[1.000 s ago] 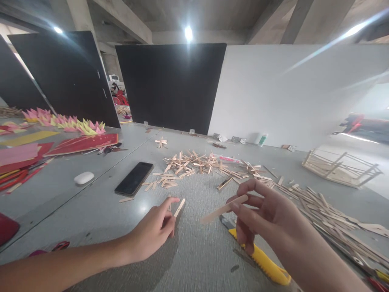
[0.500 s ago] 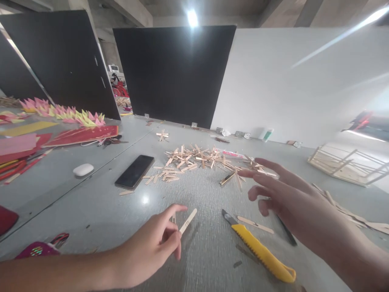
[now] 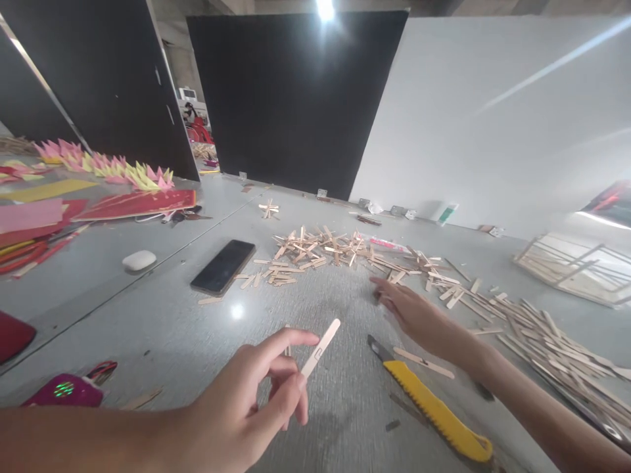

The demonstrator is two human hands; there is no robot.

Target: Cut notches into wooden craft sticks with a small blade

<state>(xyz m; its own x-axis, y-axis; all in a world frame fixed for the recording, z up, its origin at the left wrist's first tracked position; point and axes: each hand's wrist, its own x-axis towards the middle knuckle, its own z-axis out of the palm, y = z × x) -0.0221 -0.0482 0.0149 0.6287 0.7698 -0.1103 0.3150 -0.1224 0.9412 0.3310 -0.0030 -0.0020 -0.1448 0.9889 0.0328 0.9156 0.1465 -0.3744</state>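
Observation:
My left hand (image 3: 261, 387) holds a pale craft stick (image 3: 325, 343) between thumb and fingers, its rounded end pointing up and away. A small dark outline marks the stick's middle. Another thin sliver of wood shows behind the index finger. My right hand (image 3: 407, 312) reaches down to the table at the near edge of the craft stick pile (image 3: 320, 249); its fingertips are blurred and partly hidden. Below that forearm lies a yellow utility knife (image 3: 436, 410), blade pointing away. Beside the blade is a loose craft stick (image 3: 424, 362) with a dark mark.
A phone (image 3: 224, 266) and a white case (image 3: 139, 261) lie left of the pile. More wooden strips (image 3: 557, 348) spread at right, before a stick frame (image 3: 572, 269). A purple glue gun (image 3: 66, 391) sits near left. Black and white panels (image 3: 296, 98) stand behind.
My right hand has moved left and down to the table by the stick pile. My left hand has lifted the craft stick slightly to the right. The view has tilted down.

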